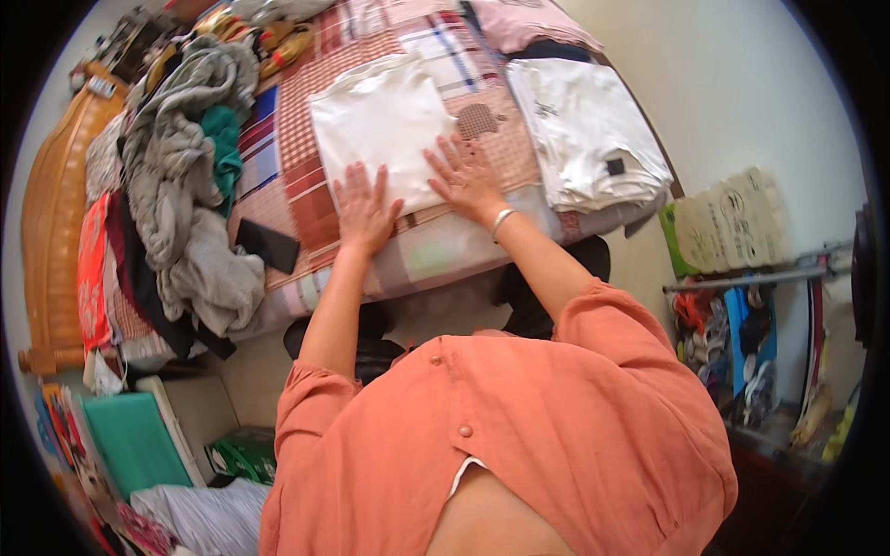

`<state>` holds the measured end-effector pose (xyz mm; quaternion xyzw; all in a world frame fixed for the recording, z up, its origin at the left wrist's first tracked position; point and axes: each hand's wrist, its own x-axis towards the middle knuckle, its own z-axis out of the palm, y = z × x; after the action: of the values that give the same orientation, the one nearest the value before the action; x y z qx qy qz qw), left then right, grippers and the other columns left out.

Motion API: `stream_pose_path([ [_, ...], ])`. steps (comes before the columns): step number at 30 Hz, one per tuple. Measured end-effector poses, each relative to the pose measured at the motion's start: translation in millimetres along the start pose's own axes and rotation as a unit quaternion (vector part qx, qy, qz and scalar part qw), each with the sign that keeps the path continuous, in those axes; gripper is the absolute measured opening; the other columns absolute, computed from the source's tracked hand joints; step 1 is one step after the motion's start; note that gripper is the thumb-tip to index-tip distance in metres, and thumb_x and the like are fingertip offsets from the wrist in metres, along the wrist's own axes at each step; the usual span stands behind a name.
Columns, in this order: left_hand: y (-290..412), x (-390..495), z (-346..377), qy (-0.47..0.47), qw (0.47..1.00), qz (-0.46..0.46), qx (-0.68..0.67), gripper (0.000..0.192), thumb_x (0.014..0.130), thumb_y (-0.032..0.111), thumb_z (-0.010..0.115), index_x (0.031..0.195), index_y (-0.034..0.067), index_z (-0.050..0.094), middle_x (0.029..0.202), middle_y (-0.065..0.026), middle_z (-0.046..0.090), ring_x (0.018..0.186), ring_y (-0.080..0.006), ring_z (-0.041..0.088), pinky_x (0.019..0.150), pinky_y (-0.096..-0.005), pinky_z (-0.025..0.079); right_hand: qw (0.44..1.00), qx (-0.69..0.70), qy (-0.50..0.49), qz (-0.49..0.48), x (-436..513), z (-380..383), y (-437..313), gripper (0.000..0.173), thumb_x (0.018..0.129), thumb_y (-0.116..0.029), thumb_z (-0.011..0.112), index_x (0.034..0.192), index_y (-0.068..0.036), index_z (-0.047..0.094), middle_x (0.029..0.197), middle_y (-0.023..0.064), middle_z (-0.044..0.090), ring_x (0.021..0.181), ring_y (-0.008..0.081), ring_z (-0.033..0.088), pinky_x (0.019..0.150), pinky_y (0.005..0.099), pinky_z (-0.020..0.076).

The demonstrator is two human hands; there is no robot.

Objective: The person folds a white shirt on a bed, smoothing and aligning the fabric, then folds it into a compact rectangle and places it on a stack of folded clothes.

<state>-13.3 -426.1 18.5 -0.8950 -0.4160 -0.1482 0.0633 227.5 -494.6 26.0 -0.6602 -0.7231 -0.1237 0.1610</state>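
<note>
A folded white garment (pixel 382 125) lies flat on the patchwork bedspread (pixel 306 125) in front of me. My left hand (pixel 365 208) rests palm down at its near left edge, fingers spread. My right hand (pixel 467 179) presses on its near right corner, fingers apart, with a bracelet on the wrist. Neither hand grips the cloth. To the right is a stack of folded white garments (pixel 591 132), with a small dark patch on the near one. A dark flat rectangular object (pixel 268 245) lies on the bed left of my left hand.
A heap of grey fleecy cloth (pixel 188 160) and a green cloth (pixel 222 153) cover the bed's left side, by the wooden headboard (pixel 62 208). Folded pink clothing (pixel 532 24) sits at the far right. A packaged bundle (pixel 730 222) stands on a rack (pixel 758 274) at right.
</note>
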Motion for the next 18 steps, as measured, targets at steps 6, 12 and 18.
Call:
stream_pose_path([
  [6,-3,-5,-6,-0.027,0.999,0.019,0.037,0.077,0.096,0.066,0.041,0.159,0.025,0.026,0.164,-0.0244,0.015,0.153,-0.0404,0.008,0.121,-0.0574,0.003,1.0,0.026,0.0,-0.01,-18,-3,19,0.057,0.103,-0.054,0.036,0.154,-0.027,0.039,0.162,0.0042,0.033,0.152,0.0216,0.023,0.123,0.0448,0.0118],
  [12,-5,-32,-8,-0.004,1.0,-0.001,0.024,0.082,0.096,0.062,0.047,0.16,0.019,0.022,0.165,-0.0228,0.014,0.154,-0.0376,0.008,0.122,-0.0559,0.005,0.999,0.014,-0.016,0.03,-54,-16,34,0.061,0.104,-0.054,0.035,0.157,-0.026,0.032,0.164,0.0033,0.029,0.153,0.02,0.019,0.123,0.0443,0.0076],
  [18,-9,-71,-9,-0.018,0.998,-0.024,-0.05,0.089,0.095,0.058,0.051,0.16,0.01,0.016,0.166,-0.0218,0.008,0.154,-0.0365,0.005,0.122,-0.0556,0.005,0.998,0.027,-0.016,0.054,-72,-16,34,0.063,0.104,-0.051,0.037,0.159,-0.021,0.027,0.166,0.0043,0.021,0.153,0.0211,0.016,0.124,0.045,0.0055],
])
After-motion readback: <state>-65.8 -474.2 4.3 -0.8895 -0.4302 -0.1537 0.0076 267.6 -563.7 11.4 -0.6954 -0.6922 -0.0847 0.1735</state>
